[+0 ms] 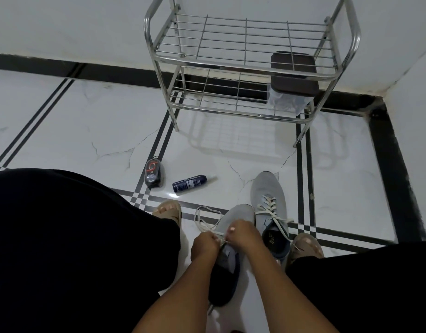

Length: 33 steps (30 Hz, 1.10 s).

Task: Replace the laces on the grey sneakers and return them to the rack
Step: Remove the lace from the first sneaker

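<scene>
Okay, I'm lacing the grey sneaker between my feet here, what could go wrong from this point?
1. The loose lace loops across the floor beside your foot; it may snag or get stepped on.
2. Both hands, left hand and right hand, crowd the same eyelets on the near sneaker, so a crossing could be skipped.
3. The spray can lies on its side and might roll when you head to the rack.

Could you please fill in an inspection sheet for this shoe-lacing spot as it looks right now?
Surface: white tiled floor with black stripes.
Job's things: near grey sneaker under both hands, white lace trailing left; far grey sneaker laced, ends loose; steel rack holds no shoes.
Clutter: shoe-polish sponge, spray can lying down; brown-lidded container in rack.
Hands: left hand and right hand pinch the lace.
Cables: nothing seen.
Surroundings: white walls, room corner on the right.
</scene>
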Motion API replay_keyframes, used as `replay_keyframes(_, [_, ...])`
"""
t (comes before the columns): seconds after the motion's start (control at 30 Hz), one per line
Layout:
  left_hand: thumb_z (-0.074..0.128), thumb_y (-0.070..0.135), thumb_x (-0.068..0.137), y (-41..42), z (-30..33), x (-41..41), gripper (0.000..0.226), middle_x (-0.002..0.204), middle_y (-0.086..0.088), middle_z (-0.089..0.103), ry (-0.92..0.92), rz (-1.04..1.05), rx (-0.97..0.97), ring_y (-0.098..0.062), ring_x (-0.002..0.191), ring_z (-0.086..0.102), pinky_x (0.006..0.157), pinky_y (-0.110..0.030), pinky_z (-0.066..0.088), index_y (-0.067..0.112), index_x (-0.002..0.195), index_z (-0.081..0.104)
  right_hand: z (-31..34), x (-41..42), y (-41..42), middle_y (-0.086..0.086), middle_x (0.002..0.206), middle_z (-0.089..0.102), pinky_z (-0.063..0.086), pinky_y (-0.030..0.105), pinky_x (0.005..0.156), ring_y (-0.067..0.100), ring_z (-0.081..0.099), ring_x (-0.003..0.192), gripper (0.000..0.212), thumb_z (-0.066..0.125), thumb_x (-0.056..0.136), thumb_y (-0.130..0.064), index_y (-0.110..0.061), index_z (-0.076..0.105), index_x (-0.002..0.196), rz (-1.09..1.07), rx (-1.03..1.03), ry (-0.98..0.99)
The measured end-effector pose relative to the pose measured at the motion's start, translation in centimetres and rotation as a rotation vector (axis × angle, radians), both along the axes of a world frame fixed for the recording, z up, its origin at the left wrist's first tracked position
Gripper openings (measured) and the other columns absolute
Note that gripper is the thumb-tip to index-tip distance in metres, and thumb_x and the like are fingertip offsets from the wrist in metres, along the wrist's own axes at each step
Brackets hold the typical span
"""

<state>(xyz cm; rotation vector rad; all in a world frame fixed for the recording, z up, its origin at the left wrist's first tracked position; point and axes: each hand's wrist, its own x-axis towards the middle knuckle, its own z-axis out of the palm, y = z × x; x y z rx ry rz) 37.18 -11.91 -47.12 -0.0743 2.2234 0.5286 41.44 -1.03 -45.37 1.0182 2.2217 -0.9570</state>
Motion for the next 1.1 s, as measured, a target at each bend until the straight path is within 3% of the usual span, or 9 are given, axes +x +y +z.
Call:
replay_keyframes(0.17, [0.054,0.022,0.09,-0.1,0.0,-0.1,0.018,0.11,-0.006,0.068,0.003,0.001,-0.002,-0.026,0.102,0.062,0.08,-0.026,0.045,0.02,0.096,0.07,-1.5,1.5,-1.6,0.008,0.107,0.066,0.051,0.03,0.079,0.029,0.064,0.095,0.026,0.053,0.085,-0.028,-0.014,0.07,0.099,-0.062,0.02,-0.064])
replay_keyframes(0.3, [0.053,0.025,0.091,-0.3,-0.2,-0.2,0.02,0.113,-0.007,0.067,-0.001,0.043,-0.004,-0.027,0.104,0.061,0.083,-0.028,0.045,0.02,0.102,0.069,-0.2,0.1,0.9,0.017,0.077,0.06,0.05,0.04,0.072,0.027,0.052,0.06,0.025,0.04,0.093,-0.01,-0.005,0.05,0.071,-1.426,-0.733,0.366])
replay_keyframes(0.37, [0.053,0.025,0.091,-0.3,-0.4,-0.2,0.022,0.115,-0.007,0.066,0.001,0.063,0.001,-0.027,0.106,0.061,0.084,-0.027,0.044,0.02,0.105,0.07,1.2,0.2,2.2,0.006,0.05,0.049,0.048,0.027,0.054,0.018,0.046,0.044,0.029,0.039,0.095,-0.012,-0.012,0.042,0.066,-1.665,-0.862,0.624])
replay_keyframes(0.43, [0.054,0.024,0.092,-0.3,-0.4,-0.2,0.022,0.115,-0.007,0.067,0.0,0.08,0.005,-0.027,0.106,0.061,0.084,-0.026,0.044,0.019,0.105,0.07,1.5,0.0,2.8,0.004,0.055,0.046,0.042,0.022,0.043,0.015,0.044,0.043,0.02,0.049,0.094,-0.017,-0.011,0.046,0.075,-1.327,-0.571,0.532])
replay_keyframes(0.53, [0.053,0.024,0.091,-0.2,-0.5,-0.1,0.02,0.111,-0.007,0.068,-0.006,0.077,0.01,-0.026,0.103,0.062,0.084,-0.027,0.046,0.019,0.101,0.07,-0.1,0.4,1.5,0.001,0.088,0.053,0.039,0.028,0.061,0.023,0.054,0.078,0.023,0.06,0.087,-0.026,-0.016,0.043,0.099,-0.301,-0.021,0.206])
replay_keyframes(0.63, [0.053,0.023,0.091,-0.2,-0.3,-0.1,0.022,0.111,-0.007,0.068,-0.003,0.05,0.016,-0.026,0.104,0.062,0.084,-0.027,0.046,0.017,0.102,0.07,-1.4,1.4,-0.5,0.005,0.103,0.066,0.045,0.032,0.073,0.028,0.062,0.095,0.021,0.052,0.086,-0.024,-0.019,0.058,0.106,0.204,0.17,0.043])
replay_keyframes(0.73, [0.053,0.022,0.09,-0.3,-0.1,-0.2,0.023,0.113,-0.008,0.067,0.0,0.042,0.01,-0.027,0.105,0.061,0.086,-0.028,0.046,0.016,0.104,0.07,-1.5,1.6,-1.4,0.009,0.108,0.068,0.047,0.03,0.077,0.029,0.063,0.1,0.025,0.047,0.089,-0.025,-0.016,0.067,0.102,0.108,0.14,-0.007])
replay_keyframes(0.9, [0.05,0.023,0.092,-0.6,0.1,-0.2,0.028,0.121,-0.01,0.064,-0.008,0.028,-0.051,-0.028,0.111,0.059,0.087,-0.029,0.045,0.015,0.114,0.066,0.7,0.3,2.8,0.018,0.1,0.063,0.046,0.034,0.075,0.033,0.059,0.092,0.023,0.044,0.093,-0.015,-0.002,0.062,0.1,-0.751,-0.097,0.229])
replay_keyframes(1.1, [0.048,0.027,0.09,0.2,1.0,0.5,0.022,0.118,-0.003,0.055,0.201,-0.137,0.049,-0.024,0.105,0.057,0.079,-0.031,0.044,0.022,0.11,0.055,1.6,0.7,1.9,0.011,0.132,0.05,0.046,0.037,0.089,0.031,0.051,0.118,0.038,0.051,0.093,-0.024,-0.011,0.052,0.129,-0.427,0.241,0.282])
